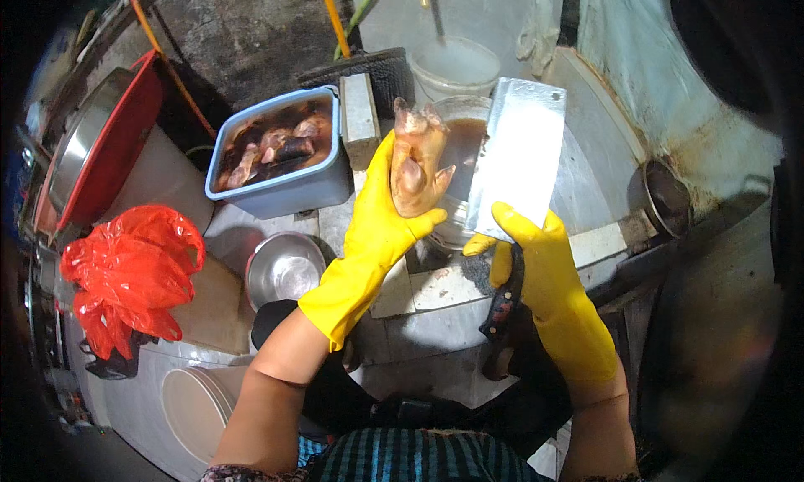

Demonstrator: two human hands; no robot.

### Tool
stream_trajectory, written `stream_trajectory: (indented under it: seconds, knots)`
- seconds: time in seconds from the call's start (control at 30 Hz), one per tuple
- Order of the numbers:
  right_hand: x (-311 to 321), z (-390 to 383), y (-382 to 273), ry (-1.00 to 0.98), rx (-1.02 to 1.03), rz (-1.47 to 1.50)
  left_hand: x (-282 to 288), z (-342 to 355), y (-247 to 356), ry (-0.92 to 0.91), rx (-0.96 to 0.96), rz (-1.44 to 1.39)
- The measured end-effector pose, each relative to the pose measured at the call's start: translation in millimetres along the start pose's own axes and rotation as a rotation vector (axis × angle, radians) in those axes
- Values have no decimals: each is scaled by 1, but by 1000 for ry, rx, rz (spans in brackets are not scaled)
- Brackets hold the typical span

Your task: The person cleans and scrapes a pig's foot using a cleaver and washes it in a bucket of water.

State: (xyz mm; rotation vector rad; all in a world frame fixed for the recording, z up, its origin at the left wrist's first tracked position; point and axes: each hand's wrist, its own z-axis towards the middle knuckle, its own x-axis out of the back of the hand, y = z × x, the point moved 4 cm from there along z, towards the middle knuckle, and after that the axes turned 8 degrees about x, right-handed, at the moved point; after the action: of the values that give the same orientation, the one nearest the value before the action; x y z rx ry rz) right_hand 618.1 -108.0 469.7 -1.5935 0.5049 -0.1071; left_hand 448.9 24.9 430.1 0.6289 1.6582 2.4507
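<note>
Both of my hands wear long yellow rubber gloves. In front of me, my left hand (389, 199) is closed around a pig's trotter (416, 165), its toes pointing away from me. My right hand (536, 247) grips a wide cleaver (521, 151) by its dark handle, with the broad shiny blade raised upright. The blade stands to the right of the trotter, apart from it. Partly hidden behind both is a clear tub (463, 134) of brownish liquid. To the left, a blue-grey basin (289, 199) holds several meat pieces in dark reddish liquid.
A steel bowl (286, 269) sits by my left forearm. Further left are a red plastic bag (134, 273), a red basin (117, 151) leaning on its side and stacked pale buckets (194, 407). A white bucket (456, 66) stands at the back; a dark round pan (666, 197) rests at right.
</note>
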Motion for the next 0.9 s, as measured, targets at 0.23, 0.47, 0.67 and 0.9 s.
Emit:
stream_trajectory:
  seconds: [0.23, 0.47, 0.67, 0.9]
  knots:
    - [2, 2, 2, -113, -55, 103, -22, -9, 10, 0, -61, 263]
    - [17, 12, 27, -69, -79, 93, -37, -18, 13, -12, -165, 466]
    - [26, 20, 35, -5, -53, -177, -48, -24, -4, -49, -73, 510]
    - [44, 27, 34, 151, 27, -197, -45, -17, -16, -104, 108, 241]
